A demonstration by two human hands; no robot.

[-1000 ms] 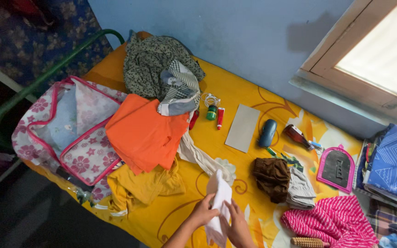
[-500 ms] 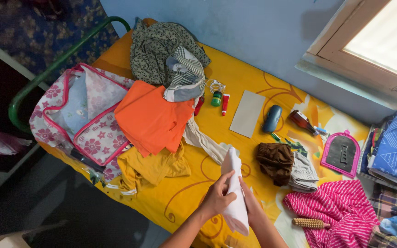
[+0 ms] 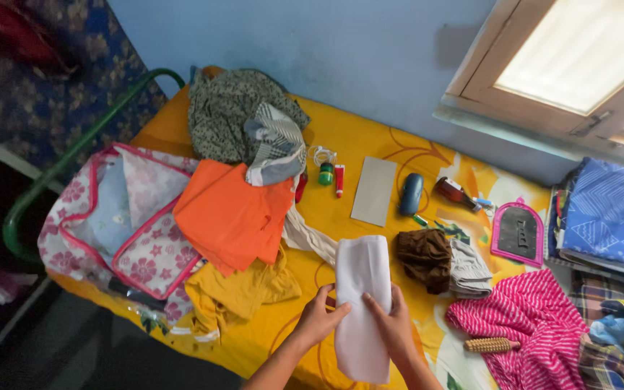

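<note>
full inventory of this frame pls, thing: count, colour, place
white cloth: 1, white, folded long, front edge of bed, under both hands
bed sheet: 1, yellow patterned
open bag: 1, pink floral, left end of bed
orange garment: 1, beside the bag
mustard garment: 1, below the orange one
dark printed garment: 1, olive-black, head of bed
striped cloth: 1, grey-white, on the printed garment
grey card: 1, mid bed
brown cloth: 1, right of the white cloth
pink mirror: 1, right side
pink striped cloth: 1, lower right
wooden roller: 1, on the pink striped cloth
left hand: on the white cloth's left edge
right hand: flat on the white cloth
</note>
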